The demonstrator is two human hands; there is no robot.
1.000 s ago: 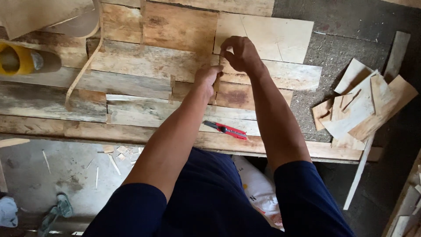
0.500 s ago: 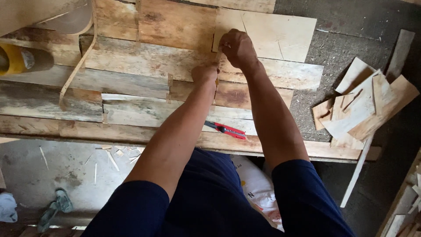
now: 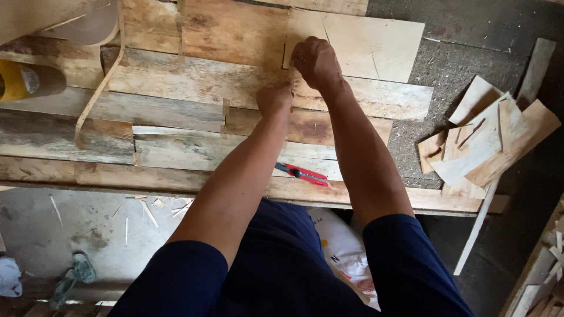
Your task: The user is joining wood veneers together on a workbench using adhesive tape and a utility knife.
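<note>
My right hand (image 3: 316,61) is closed with its fingertips pinched at the left edge of a pale veneer sheet (image 3: 376,47). Just below it, my left hand (image 3: 274,97) is curled into a fist on the darker veneer boards (image 3: 194,82). A thin pale strip (image 3: 291,76) runs between the two hands along the seam, and both seem to grip its ends. A red utility knife (image 3: 303,174) lies on the front boards between my forearms, untouched.
Overlapping veneer sheets cover a low work surface (image 3: 117,176). A pile of veneer offcuts (image 3: 482,141) lies on the dark floor at the right. A yellow roll (image 3: 20,82) sits at the left edge. A curved wood strip (image 3: 97,97) lies on the boards. White sack (image 3: 343,246) below.
Both hands have crept slightly farther up the seam and drawn closer together. The knife has not moved.
</note>
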